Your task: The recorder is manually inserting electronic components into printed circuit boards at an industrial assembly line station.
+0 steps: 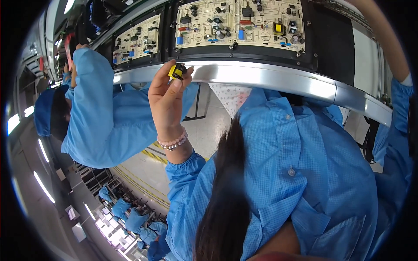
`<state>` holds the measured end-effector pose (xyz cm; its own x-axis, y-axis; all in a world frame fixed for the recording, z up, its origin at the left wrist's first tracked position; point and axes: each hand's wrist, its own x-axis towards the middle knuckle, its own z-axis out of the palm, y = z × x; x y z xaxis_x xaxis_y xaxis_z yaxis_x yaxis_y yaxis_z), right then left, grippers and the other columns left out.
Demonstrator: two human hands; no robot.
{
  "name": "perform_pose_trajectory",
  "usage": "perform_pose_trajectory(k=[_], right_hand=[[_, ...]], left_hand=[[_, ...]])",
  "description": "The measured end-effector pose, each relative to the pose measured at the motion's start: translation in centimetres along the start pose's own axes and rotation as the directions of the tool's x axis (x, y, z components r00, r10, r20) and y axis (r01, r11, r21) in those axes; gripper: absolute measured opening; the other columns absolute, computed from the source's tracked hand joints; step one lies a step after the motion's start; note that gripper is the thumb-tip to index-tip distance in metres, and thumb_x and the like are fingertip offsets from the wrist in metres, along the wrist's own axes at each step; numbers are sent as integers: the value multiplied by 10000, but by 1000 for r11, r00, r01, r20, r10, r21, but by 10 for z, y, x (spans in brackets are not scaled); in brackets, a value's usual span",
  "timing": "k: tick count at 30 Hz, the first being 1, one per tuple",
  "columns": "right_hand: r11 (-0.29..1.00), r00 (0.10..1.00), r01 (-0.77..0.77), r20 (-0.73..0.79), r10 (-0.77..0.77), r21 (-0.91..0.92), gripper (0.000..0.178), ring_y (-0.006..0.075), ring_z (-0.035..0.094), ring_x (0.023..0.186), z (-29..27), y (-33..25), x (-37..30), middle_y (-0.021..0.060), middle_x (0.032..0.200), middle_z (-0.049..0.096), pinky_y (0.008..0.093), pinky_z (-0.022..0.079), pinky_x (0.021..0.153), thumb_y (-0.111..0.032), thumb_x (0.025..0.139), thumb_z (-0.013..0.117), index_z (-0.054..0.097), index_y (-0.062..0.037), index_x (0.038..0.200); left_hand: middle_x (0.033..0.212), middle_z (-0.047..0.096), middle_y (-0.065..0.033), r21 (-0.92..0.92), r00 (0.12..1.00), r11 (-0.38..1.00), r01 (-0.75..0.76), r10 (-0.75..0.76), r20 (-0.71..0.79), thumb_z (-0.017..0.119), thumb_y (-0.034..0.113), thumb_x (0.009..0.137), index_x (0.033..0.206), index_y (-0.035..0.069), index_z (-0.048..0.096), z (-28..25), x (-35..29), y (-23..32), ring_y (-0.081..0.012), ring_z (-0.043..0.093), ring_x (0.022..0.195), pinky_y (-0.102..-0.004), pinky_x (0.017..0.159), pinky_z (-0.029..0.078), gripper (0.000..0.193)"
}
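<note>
My left hand [170, 93], a beaded bracelet at its wrist, is raised in front of the metal rail. Its thumb and fingers pinch a small yellow-and-black transformer [177, 71]. Just beyond lies a pale circuit board [252, 42] fitted with capacitors, blue blocks and dark heat sinks. One similar yellow transformer [278, 28] sits on the right part of that board. My right forearm reaches up past the upper right edge, so the hand itself is out of the picture.
A silver rail [261, 74] runs along the near side of the line. Farther left, another populated board [137, 41] sits in a black carrier. A co-worker in a blue smock and cap [93, 104] works close by on my left.
</note>
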<state>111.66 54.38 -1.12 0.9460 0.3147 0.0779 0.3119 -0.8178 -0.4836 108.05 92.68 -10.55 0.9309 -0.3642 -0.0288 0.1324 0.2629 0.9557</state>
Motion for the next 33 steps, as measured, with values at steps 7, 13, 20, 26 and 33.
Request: perform_pose_trajectory(k=[7,13,20,26,33], right_hand=[[995,996,-88,16,89,-45,232,259,656,840,-17,5,-20,160,911,695,331,500,758,-155,870,616,685,35,985],[994,998,-60,27,62,-91,242,271,651,825,-17,-6,-22,167,914,692,350,502,757,-175,881,599,682,28,984],[987,993,-73,83,86,-146,235,293,652,796,-17,-33,-21,169,857,687,378,505,740,-153,864,542,676,28,929],[982,996,-10,85,27,-187,227,309,653,764,-12,-30,-11,183,834,685,386,507,705,-142,831,550,680,24,914],[962,997,-41,59,58,-269,237,321,653,740,-8,-39,-13,200,835,685,399,512,684,-112,811,539,688,26,933]], left_hand=[[1131,637,-136,-27,985,999,22,-18,172,626,-65,853,1262,-40,537,4,20,5,-249,657,971,-354,901,539,419],[1078,656,-114,225,991,974,-36,5,136,653,-104,814,1230,-54,562,12,35,10,-180,646,947,-311,897,523,428],[1056,657,-103,247,998,968,33,-47,51,623,-83,848,1261,-56,546,18,40,20,-183,653,922,-299,869,525,421],[819,684,-38,754,998,656,-49,0,64,713,76,845,1130,-16,668,36,80,26,-79,618,748,-218,668,491,304],[822,686,-91,892,962,386,-235,-40,271,725,97,815,1078,5,685,35,121,13,-105,625,726,-251,647,492,281]])
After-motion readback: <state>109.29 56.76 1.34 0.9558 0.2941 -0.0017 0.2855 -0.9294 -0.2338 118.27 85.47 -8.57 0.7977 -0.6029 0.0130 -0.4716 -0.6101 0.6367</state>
